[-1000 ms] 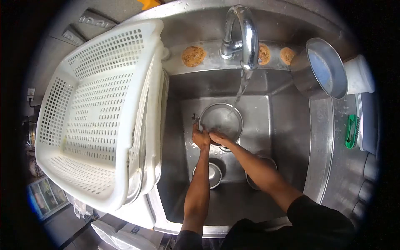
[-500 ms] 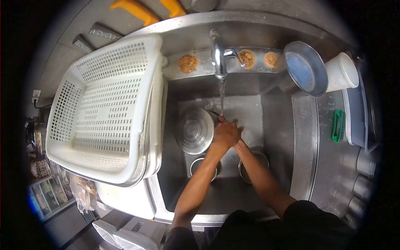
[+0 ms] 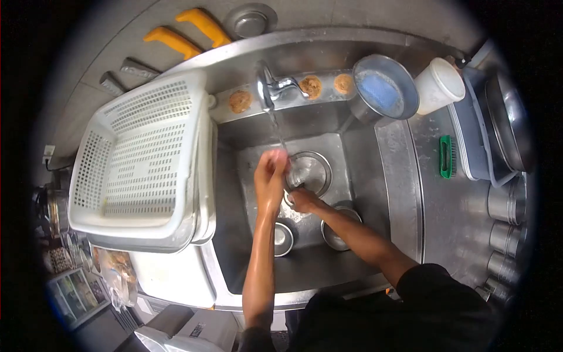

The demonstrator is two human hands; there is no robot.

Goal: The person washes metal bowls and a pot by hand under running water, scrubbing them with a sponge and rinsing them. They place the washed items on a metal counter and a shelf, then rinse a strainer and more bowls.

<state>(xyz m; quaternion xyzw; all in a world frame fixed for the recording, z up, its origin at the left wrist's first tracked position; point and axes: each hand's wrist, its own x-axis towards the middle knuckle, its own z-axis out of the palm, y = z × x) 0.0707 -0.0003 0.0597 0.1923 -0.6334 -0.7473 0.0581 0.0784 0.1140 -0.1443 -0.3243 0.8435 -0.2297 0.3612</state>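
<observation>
My left hand (image 3: 270, 175) is raised under the water from the faucet (image 3: 267, 94); its fingertips are smeared, and I cannot tell if they hold anything. Lower and to the right, my right hand (image 3: 304, 200) has its fingers closed round something dark, mostly hidden. Right beside both hands lies a round metal vessel (image 3: 315, 175) in the sink, perhaps a pan or lid. A pale rim shows just left of my right fingers. Two round metal containers stand nearer me on the sink floor: one on the left (image 3: 282, 239), one on the right (image 3: 335, 237), partly behind my right forearm.
White perforated baskets (image 3: 146, 158) are stacked left of the sink (image 3: 369, 223). A metal pot (image 3: 384, 91) with blue mesh inside, a white tub (image 3: 440, 85), a green brush (image 3: 446, 157) and grey trays (image 3: 472, 129) are on the right. Yellow-handled tools (image 3: 202, 26) lie behind.
My hands, together before, are now apart, the left higher and the right lower. The round metal vessel was left of them and now shows to their right. The view has shifted.
</observation>
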